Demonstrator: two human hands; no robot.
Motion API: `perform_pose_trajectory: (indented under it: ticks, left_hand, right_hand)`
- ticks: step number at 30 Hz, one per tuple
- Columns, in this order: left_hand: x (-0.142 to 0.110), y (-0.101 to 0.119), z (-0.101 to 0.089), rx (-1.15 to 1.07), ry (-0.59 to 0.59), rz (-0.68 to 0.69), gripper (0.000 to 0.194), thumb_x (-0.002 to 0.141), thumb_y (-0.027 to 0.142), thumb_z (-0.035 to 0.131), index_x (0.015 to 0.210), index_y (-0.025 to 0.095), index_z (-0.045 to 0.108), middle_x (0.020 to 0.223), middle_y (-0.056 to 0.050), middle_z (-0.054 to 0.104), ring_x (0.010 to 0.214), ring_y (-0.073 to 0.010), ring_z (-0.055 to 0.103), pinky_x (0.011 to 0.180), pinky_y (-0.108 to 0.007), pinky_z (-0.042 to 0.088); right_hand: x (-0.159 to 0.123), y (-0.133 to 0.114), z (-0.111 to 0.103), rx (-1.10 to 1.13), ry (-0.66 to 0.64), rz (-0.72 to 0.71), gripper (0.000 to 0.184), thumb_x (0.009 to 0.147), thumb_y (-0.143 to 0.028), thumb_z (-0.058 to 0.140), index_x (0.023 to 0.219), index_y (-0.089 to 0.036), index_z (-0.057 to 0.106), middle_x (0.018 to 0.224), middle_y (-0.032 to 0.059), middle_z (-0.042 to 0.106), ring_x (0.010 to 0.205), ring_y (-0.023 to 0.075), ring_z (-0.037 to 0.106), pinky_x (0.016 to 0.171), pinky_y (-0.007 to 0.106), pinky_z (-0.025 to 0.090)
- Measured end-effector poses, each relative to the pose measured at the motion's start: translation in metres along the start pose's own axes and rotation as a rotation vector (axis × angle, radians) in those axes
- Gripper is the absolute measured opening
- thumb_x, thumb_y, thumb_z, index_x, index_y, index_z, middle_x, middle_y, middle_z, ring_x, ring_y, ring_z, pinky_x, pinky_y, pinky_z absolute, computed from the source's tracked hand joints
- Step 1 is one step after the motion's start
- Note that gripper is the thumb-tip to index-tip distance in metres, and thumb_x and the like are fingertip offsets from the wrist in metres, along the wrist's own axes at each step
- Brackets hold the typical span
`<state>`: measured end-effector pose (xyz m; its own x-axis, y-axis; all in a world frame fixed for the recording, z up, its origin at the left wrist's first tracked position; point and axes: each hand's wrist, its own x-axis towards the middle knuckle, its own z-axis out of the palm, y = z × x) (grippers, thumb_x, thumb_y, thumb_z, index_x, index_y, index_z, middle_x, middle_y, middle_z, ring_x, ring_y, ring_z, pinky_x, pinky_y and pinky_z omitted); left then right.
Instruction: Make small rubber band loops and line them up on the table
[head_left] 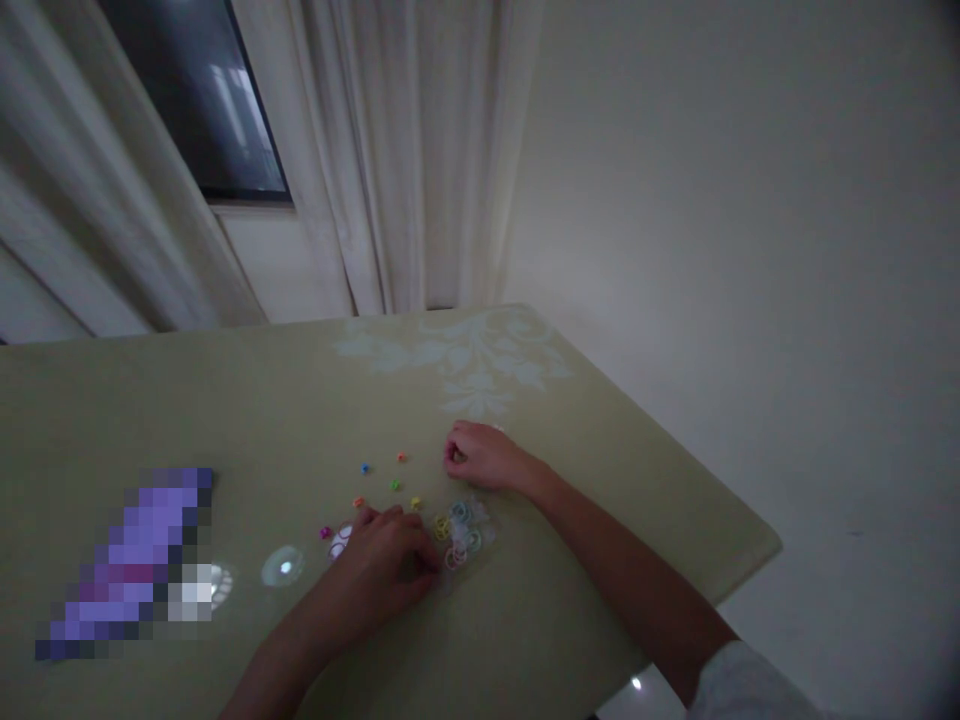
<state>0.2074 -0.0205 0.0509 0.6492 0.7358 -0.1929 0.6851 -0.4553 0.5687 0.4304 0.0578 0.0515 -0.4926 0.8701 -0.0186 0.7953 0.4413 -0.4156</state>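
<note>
My left hand [386, 555] lies over the left part of a clear plastic packet [484, 525], its fingers curled and the thumb at the packet's edge. Inside the packet are small elastic bands: yellow ones [442, 527], bluish ones [460, 513] and pink ones [454, 558]. A white round patch with a dark band [340, 543] peeks out beside the left hand. Beyond the packet, my right hand [484, 455] rests on the table with its fingers curled in towards the thumb. Whatever those fingers hold, if anything, is too small to see.
Several small coloured pieces are scattered past my left hand, among them a blue one [365, 468], a green one [395, 485] and a magenta one [325, 533]. A blurred purple object [135, 560] lies left on the table [247, 420]. Curtains and a wall border the table.
</note>
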Motion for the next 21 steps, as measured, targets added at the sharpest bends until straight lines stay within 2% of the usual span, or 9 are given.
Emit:
perform_pose_trajectory:
  ticks: [3,6,8,10,12,14,16,18,21]
  left_hand:
    - [-0.004,0.002,-0.001,0.032,-0.002,-0.024,0.017,0.082,0.021,0.066,0.085,0.029,0.08,0.096,-0.001,0.079,0.1,-0.0276,0.068,0.112,-0.055,0.029]
    - [-0.007,0.003,-0.001,0.019,0.003,-0.041,0.016,0.084,0.024,0.065,0.086,0.03,0.08,0.096,0.0,0.079,0.102,-0.0283,0.067,0.116,-0.061,0.022]
    - [-0.008,0.003,0.0,0.007,0.004,-0.055,0.014,0.084,0.025,0.066,0.086,0.03,0.079,0.096,0.0,0.078,0.102,-0.0285,0.067,0.116,-0.063,0.018]
    - [-0.008,0.002,0.003,0.004,0.009,-0.061,0.015,0.082,0.022,0.065,0.085,0.029,0.078,0.095,0.0,0.078,0.101,-0.0278,0.067,0.114,-0.06,0.021]
    - [-0.007,0.002,0.007,0.004,0.018,-0.053,0.017,0.08,0.018,0.063,0.085,0.027,0.077,0.095,0.0,0.077,0.1,-0.0264,0.067,0.106,-0.051,0.031]
    - [-0.007,0.002,0.01,0.015,0.03,-0.041,0.018,0.078,0.016,0.061,0.084,0.025,0.075,0.094,-0.001,0.077,0.098,-0.0252,0.067,0.097,-0.044,0.035]
    - [-0.009,0.003,0.012,0.044,0.039,-0.034,0.017,0.077,0.014,0.06,0.081,0.024,0.074,0.091,-0.002,0.076,0.095,-0.0246,0.067,0.091,-0.041,0.036]
    - [-0.012,0.003,0.012,0.061,0.047,-0.026,0.016,0.076,0.013,0.06,0.079,0.023,0.072,0.089,-0.001,0.074,0.092,-0.0241,0.066,0.089,-0.041,0.036]
    - [-0.017,0.003,0.006,0.004,0.094,-0.001,0.014,0.077,0.014,0.061,0.08,0.025,0.07,0.086,0.001,0.072,0.088,-0.0224,0.064,0.097,-0.043,0.035]
  right_hand:
    - [-0.027,0.001,-0.009,0.108,0.005,-0.048,0.004,0.092,-0.02,0.071,0.093,-0.016,0.072,0.092,0.0025,0.068,0.082,0.0141,0.06,0.075,0.024,0.044]
    - [-0.055,0.0,-0.014,0.359,-0.003,-0.163,0.005,0.091,-0.021,0.074,0.09,-0.016,0.072,0.086,0.0004,0.064,0.077,0.0137,0.058,0.073,0.024,0.045]
    - [-0.068,-0.001,-0.014,0.388,-0.032,-0.179,0.004,0.088,-0.018,0.076,0.088,-0.017,0.072,0.086,0.0,0.062,0.078,0.0137,0.058,0.074,0.025,0.045]
    - [-0.074,-0.002,-0.011,0.356,-0.094,-0.198,0.006,0.084,-0.015,0.078,0.086,-0.017,0.073,0.086,-0.0003,0.062,0.08,0.0141,0.059,0.075,0.025,0.044]
    - [-0.076,-0.002,-0.008,0.306,-0.151,-0.224,0.006,0.083,-0.016,0.08,0.087,-0.018,0.075,0.087,-0.0004,0.062,0.081,0.0148,0.06,0.077,0.026,0.044]
    - [-0.076,-0.002,-0.006,0.265,-0.181,-0.243,0.005,0.087,-0.021,0.08,0.089,-0.018,0.077,0.087,-0.0001,0.063,0.081,0.0151,0.06,0.077,0.026,0.044]
    - [-0.076,-0.004,-0.007,0.258,-0.192,-0.254,0.005,0.091,-0.024,0.078,0.091,-0.02,0.079,0.087,0.0,0.064,0.081,0.0148,0.06,0.078,0.027,0.043]
    - [-0.077,-0.006,-0.011,0.289,-0.167,-0.242,0.005,0.092,-0.024,0.078,0.092,-0.02,0.08,0.086,0.0,0.064,0.08,0.0143,0.061,0.078,0.026,0.043]
    - [-0.079,-0.013,-0.017,0.377,-0.032,-0.183,0.005,0.092,-0.023,0.078,0.092,-0.018,0.079,0.086,0.0008,0.064,0.079,0.0138,0.061,0.077,0.026,0.044]
